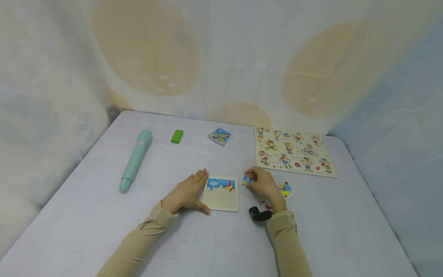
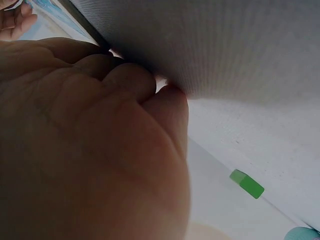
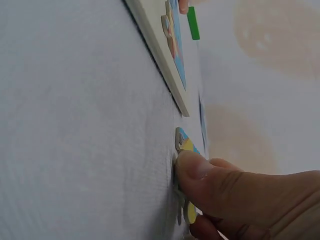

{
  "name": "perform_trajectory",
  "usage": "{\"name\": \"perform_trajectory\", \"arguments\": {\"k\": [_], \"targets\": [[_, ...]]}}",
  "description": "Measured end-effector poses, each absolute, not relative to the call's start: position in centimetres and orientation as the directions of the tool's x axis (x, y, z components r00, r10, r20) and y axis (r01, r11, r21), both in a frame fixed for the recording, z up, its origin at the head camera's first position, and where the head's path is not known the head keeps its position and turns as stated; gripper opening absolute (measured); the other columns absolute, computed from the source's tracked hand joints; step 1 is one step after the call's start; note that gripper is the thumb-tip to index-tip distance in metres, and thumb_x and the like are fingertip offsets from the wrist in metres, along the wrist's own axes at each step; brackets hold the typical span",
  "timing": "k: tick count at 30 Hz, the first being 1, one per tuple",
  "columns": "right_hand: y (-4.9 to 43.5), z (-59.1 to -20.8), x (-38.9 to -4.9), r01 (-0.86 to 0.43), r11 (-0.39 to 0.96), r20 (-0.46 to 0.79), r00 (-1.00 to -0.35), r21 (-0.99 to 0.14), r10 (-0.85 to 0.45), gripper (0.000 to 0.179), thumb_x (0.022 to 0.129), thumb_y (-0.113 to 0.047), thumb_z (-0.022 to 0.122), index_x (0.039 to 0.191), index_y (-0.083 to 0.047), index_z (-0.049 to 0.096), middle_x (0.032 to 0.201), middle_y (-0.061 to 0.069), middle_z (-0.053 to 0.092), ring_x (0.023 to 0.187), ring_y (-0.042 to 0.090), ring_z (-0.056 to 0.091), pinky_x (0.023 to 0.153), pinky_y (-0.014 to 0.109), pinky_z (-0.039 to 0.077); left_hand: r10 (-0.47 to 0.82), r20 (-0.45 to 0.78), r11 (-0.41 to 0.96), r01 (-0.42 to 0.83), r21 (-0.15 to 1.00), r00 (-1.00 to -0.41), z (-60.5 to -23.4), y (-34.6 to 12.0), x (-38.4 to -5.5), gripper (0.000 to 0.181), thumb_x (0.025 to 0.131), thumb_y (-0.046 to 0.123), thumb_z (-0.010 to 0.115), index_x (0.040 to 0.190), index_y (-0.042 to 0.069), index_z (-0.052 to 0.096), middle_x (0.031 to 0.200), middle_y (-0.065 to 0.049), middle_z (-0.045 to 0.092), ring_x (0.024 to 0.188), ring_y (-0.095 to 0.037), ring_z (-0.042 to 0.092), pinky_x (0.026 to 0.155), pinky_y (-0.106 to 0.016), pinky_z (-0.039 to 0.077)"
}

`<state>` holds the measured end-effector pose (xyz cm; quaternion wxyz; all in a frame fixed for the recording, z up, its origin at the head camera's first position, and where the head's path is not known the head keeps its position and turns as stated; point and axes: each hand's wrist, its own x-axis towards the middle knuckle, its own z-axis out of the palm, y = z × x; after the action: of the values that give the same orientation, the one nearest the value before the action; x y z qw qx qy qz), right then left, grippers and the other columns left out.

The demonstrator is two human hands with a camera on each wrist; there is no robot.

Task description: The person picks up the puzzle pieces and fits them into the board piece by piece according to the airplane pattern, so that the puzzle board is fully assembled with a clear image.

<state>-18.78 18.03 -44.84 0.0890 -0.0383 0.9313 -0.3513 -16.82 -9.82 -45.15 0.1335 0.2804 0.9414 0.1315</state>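
A square wooden puzzle tray (image 1: 221, 202) lies on the table, its top part filled with blue pieces showing a cloud and a red and yellow shape. My left hand (image 1: 188, 192) rests along the tray's left edge, fingers stretched forward and thumb at the lower left corner. Right of the tray, my right hand (image 1: 264, 188) pinches a blue and yellow jigsaw piece (image 1: 246, 179) between thumb and fingers. In the right wrist view the piece (image 3: 186, 142) is close to the tabletop. More loose pieces (image 1: 285, 189) lie beside and under the right wrist, partly hidden.
A picture board (image 1: 294, 152) with cartoon children lies at the back right. Behind the tray are a small airplane picture (image 1: 220, 136) and a green block (image 1: 177, 136). A mint-green stick-shaped object (image 1: 136, 161) lies left. A dark rounded object (image 1: 259, 214) sits by the right wrist.
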Motion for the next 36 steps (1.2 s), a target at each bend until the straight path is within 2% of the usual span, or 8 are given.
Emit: {"name": "perform_trajectory", "arguments": {"k": [5,8,14,18,20,25,27,36], "targets": [[17.8,-45.1,-19.0,-0.033,0.727,-0.100,-0.985,-0.686,-0.139,0.040,0.082,-0.006,0.075,0.120,-0.008,0.062,0.100,0.009,0.060,0.090,0.023,0.056,0.078,0.034,0.049,0.556,-0.183,0.812,0.484,0.325,-0.811,-45.2,-9.8,-16.8,0.129,0.059,0.062,0.083,0.150,-0.007,0.023,0.160,-0.023,0.019,0.149,-0.035,0.020,0.121,-0.049,0.023],[17.8,-45.3,-19.0,0.011,0.708,-0.109,-0.990,-0.706,-0.093,0.036,0.083,-0.010,0.075,0.117,-0.010,0.062,0.102,0.009,0.063,0.089,0.021,0.058,0.074,0.030,0.050,0.555,-0.189,0.814,0.482,0.323,-0.810,-45.2,-9.8,-16.8,0.129,0.059,0.062,0.083,0.150,-0.007,0.023,0.160,-0.023,0.018,0.149,-0.035,0.019,0.122,-0.048,0.022],[17.6,-45.4,-19.1,0.113,0.586,-0.147,-0.989,-0.803,-0.011,0.025,0.088,-0.015,0.071,0.111,-0.009,0.064,0.086,0.010,0.070,0.065,0.014,0.062,0.058,0.024,0.051,0.553,-0.189,0.816,0.481,0.322,-0.812,-45.2,-9.7,-16.8,0.129,0.059,0.061,0.083,0.150,-0.007,0.023,0.160,-0.023,0.019,0.149,-0.035,0.019,0.122,-0.048,0.022],[17.2,-45.1,-19.1,0.077,0.490,-0.131,-0.988,-0.869,-0.076,0.026,0.094,-0.012,0.063,0.119,-0.007,0.067,0.080,0.014,0.072,0.060,0.012,0.064,0.057,0.024,0.055,0.553,-0.183,0.816,0.484,0.318,-0.813,-45.3,-9.8,-16.9,0.130,0.059,0.062,0.083,0.150,-0.007,0.023,0.160,-0.023,0.019,0.149,-0.035,0.019,0.122,-0.048,0.022],[16.8,-44.6,-18.8,0.062,0.457,-0.133,-0.983,-0.887,-0.124,0.029,0.096,-0.010,0.059,0.123,-0.003,0.065,0.083,0.019,0.072,0.063,0.017,0.067,0.061,0.028,0.058,0.554,-0.182,0.815,0.485,0.316,-0.813,-45.3,-9.8,-16.9,0.130,0.059,0.063,0.083,0.150,-0.007,0.023,0.160,-0.023,0.019,0.149,-0.035,0.019,0.122,-0.048,0.022],[15.7,-44.9,-18.7,0.060,0.418,-0.155,-0.968,-0.906,-0.196,0.029,0.096,-0.008,0.058,0.124,0.001,0.063,0.079,0.019,0.071,0.062,0.017,0.065,0.061,0.028,0.058,0.558,-0.181,0.811,0.488,0.322,-0.810,-45.2,-9.9,-16.8,0.129,0.059,0.062,0.083,0.150,-0.007,0.023,0.160,-0.023,0.019,0.149,-0.035,0.019,0.121,-0.049,0.023],[15.4,-45.5,-18.9,0.053,0.408,-0.151,-0.966,-0.912,-0.211,0.028,0.095,-0.008,0.059,0.121,0.001,0.064,0.074,0.014,0.070,0.058,0.010,0.062,0.057,0.023,0.056,0.559,-0.181,0.810,0.487,0.325,-0.809,-45.2,-9.9,-16.8,0.129,0.059,0.062,0.083,0.150,-0.007,0.023,0.160,-0.023,0.019,0.149,-0.035,0.019,0.121,-0.049,0.023],[12.9,-45.2,-18.2,0.065,0.429,-0.197,-0.942,-0.901,-0.272,0.022,0.091,-0.010,0.066,0.111,-0.001,0.063,0.070,0.008,0.070,0.052,0.009,0.052,0.048,0.019,0.042,0.556,-0.184,0.812,0.481,0.332,-0.811,-45.0,-9.8,-16.8,0.128,0.060,0.061,0.083,0.150,-0.007,0.023,0.160,-0.022,0.019,0.149,-0.035,0.019,0.121,-0.048,0.023]]}}
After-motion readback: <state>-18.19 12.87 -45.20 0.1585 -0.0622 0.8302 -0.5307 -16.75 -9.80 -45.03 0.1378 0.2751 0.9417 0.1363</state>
